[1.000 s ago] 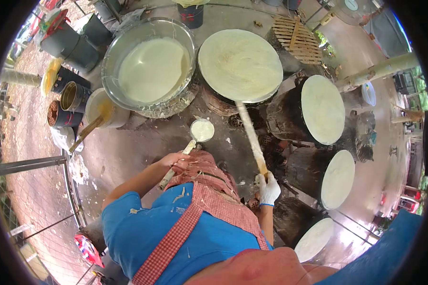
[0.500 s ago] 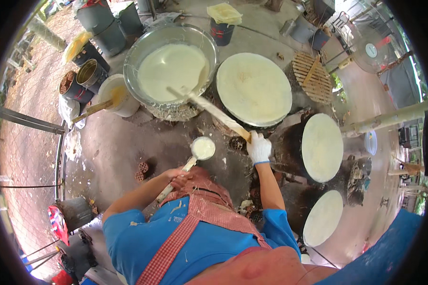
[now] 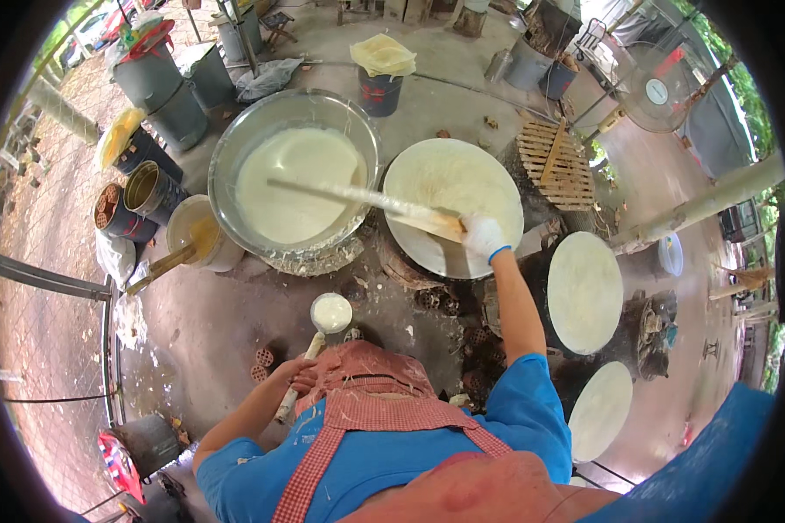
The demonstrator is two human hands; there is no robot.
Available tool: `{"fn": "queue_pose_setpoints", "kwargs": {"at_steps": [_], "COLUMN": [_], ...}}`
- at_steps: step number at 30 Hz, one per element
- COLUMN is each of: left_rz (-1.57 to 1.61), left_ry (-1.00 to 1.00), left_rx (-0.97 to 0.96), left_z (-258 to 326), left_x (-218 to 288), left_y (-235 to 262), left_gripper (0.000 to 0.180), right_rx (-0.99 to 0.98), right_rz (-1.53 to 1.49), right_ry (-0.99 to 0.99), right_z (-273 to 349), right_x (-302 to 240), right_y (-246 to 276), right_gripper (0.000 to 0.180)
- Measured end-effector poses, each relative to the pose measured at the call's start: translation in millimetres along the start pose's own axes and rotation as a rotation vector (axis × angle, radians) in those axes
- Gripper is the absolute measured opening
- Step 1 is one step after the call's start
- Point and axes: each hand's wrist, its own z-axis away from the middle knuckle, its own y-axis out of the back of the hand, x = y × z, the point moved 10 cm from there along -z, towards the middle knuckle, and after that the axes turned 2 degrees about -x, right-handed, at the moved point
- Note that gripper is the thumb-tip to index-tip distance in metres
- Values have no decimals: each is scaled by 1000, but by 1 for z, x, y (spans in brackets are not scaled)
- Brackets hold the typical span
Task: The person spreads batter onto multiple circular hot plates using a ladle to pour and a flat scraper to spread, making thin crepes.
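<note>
My left hand (image 3: 298, 375) grips the pale handle of a round ladle (image 3: 331, 313), whose cup holds white batter. The ladle hangs over the floor in front of my checked apron. A white glove covers my right hand (image 3: 484, 237), closed round the end of a long wooden paddle (image 3: 366, 197). The paddle reaches left across a large metal basin (image 3: 224, 179) of white batter (image 3: 296, 161); whether its tip touches the batter I cannot tell. Beneath my right hand is the near right part of a big round cooking surface (image 3: 449, 174) with a pale top.
Two more pale round cooking surfaces (image 3: 586, 292) (image 3: 600, 411) stand at my right. Left of the basin is a white bucket (image 3: 227, 253) with a wooden-handled tool (image 3: 161, 267). Dark buckets (image 3: 153, 187) stand farther left. A slatted wooden rack (image 3: 556, 170) sits at the far right.
My right hand has moved forward over the round cooking surface's near edge. The paddle now lies more level, its tip farther left over the basin. The ladle stays in my left hand; the view has shifted.
</note>
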Motion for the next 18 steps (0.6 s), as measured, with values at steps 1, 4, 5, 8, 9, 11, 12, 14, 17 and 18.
{"fn": "queue_pose_setpoints", "kwargs": {"at_steps": [1, 4, 5, 8, 9, 11, 12, 14, 17, 18], "left_rz": [67, 107, 90, 117, 144, 206, 254, 380, 575, 565], "left_ry": [5, -10, -14, -24, -19, -31, -36, -36, -82, -76], "left_rx": [6, -8, -34, -47, -94, -130, -167, -279, -296, -289], "left_z": [-1, -1, -3, -17, -24, -47, -56, -67, -72, -76], "left_x": [1, 3, 5, 5, -1, -16, -18, -27, -52, -59], "left_y": [-3, -25, -34, -51, -61, -69, -74, -104, -153, -161], "left_gripper": [15, 7, 8, 9, 11, 17, 24, 39, 37, 37], "right_rx": [10, 48, 70, 187, 205, 196, 179, 210, 203, 210], "right_rz": [-18, -32, -63, -208, -279, -397, -445, -609, -780, -784], "right_ry": [-31, -89, -96, -21, -40, -56, -64, -116, -175, -186], "right_z": [-10, -38, -42, -77, -88, -108, -117, -129, -145, -145], "right_x": [17, 63, 68, 119, 141, 186, 206, 252, 317, 343], "right_y": [11, 61, 89, 135, 150, 172, 182, 201, 226, 234], "right_gripper": [20, 27, 31, 35, 35, 36, 37, 31, 23, 23]}}
